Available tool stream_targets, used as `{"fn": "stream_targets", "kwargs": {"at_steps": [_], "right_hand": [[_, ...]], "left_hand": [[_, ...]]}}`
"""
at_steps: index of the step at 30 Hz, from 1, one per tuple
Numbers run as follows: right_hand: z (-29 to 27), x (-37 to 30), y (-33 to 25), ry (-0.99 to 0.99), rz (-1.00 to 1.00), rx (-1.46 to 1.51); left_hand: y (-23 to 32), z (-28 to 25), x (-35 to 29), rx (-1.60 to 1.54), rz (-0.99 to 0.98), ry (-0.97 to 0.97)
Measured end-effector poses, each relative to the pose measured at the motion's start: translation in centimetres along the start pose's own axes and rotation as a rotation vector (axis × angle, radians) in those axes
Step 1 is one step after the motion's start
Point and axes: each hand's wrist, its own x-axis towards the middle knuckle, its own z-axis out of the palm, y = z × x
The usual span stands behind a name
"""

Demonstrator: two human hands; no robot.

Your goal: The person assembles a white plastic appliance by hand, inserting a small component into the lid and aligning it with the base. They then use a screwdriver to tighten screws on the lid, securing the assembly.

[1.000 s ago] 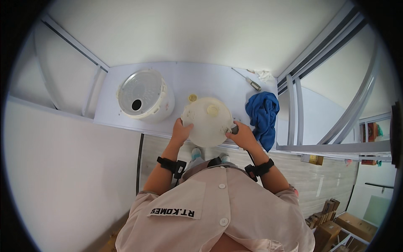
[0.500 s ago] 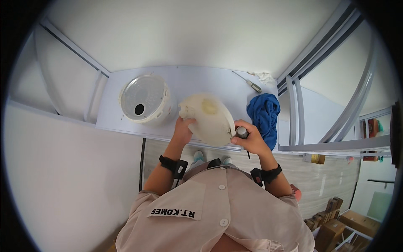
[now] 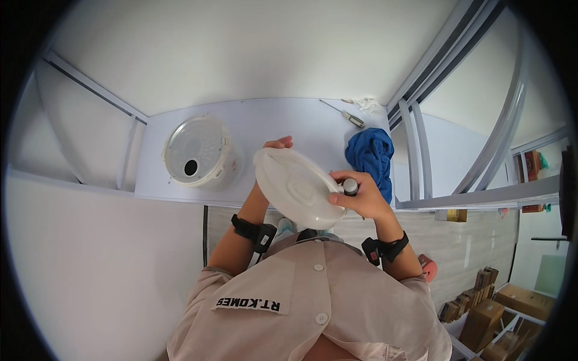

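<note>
I hold a white, shallow, dish-like plastic cover (image 3: 295, 188) tilted above the table's front edge, its smooth ringed face toward me. My left hand (image 3: 279, 143) is behind it at the left, mostly hidden, with fingertips showing past the far rim. My right hand (image 3: 365, 197) is closed on the right rim, thumb on the near face. The same hand also keeps a dark tool handle with a round grey end (image 3: 350, 186); the rest of that tool is hidden. Left of the cover stands a white bucket (image 3: 220, 175) with a see-through lid (image 3: 194, 143) that has a black round spot.
A crumpled blue cloth (image 3: 369, 153) lies on the table's right side. Behind it are a screwdriver (image 3: 354, 120) and a crumpled white tissue (image 3: 369, 106). The white table (image 3: 274, 114) meets a wall at the back. Metal framing (image 3: 421, 156) rises at the right; cardboard boxes (image 3: 483, 325) stand beyond.
The cover has turned over, from its stained face to its smooth ringed face, and come slightly nearer. My left hand has shifted from its left edge up behind it.
</note>
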Motion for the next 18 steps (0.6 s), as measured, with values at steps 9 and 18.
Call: {"fn": "stream_targets", "kwargs": {"at_steps": [9,18], "right_hand": [[0.9,-0.5,0.3,0.260,-0.300,-0.220],[1.7,0.2,-0.5,0.240,-0.357,-0.391]], "left_hand": [[5.4,2.5,-0.2,-0.451,-0.427,0.327],[9.9,6.9,-0.4,0.136,-0.294,0.273]]}}
